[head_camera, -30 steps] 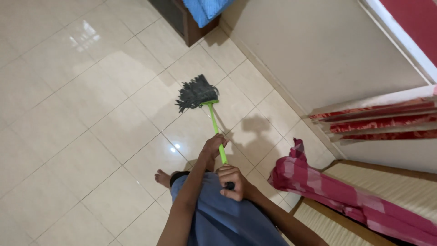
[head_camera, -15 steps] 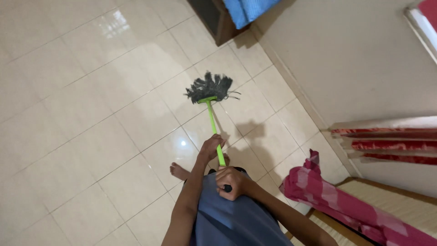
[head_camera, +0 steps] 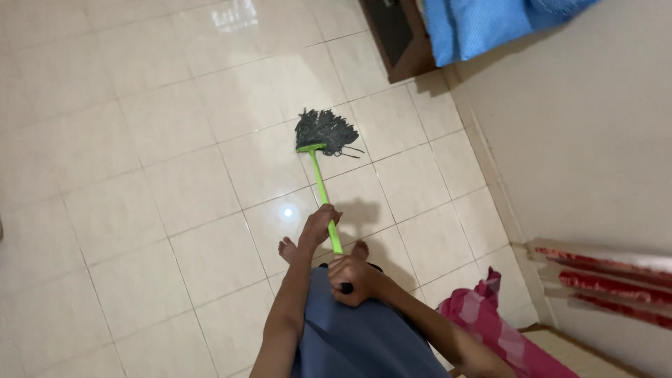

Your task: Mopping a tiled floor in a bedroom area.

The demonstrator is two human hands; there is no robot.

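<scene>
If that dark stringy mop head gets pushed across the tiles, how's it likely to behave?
The mop head looks floppy: its dark strands splay unevenly and a few trail loose, so they would probably drag and bend. The glossy tiled floor suggests it slides easily. The thin green handle, held by the left hand and right hand, looks stiff and light.

Glossy cream tiles cover the floor [head_camera: 140, 210], laid in a grid of thin grey joints that runs slantwise across the frame. Two bright reflections of light sit on them, one at the top centre and a small round one near the middle. A plain beige wall [head_camera: 581, 140] fills the right side, meeting the tiles along a low skirting. At the top stands a dark wooden cabinet [head_camera: 392, 35] (only its lower corner shows) with a blue cloth [head_camera: 483, 24] draped beside it. In the lower right lie a pink striped cloth [head_camera: 490, 322] and red patterned slats [head_camera: 609, 276].
</scene>
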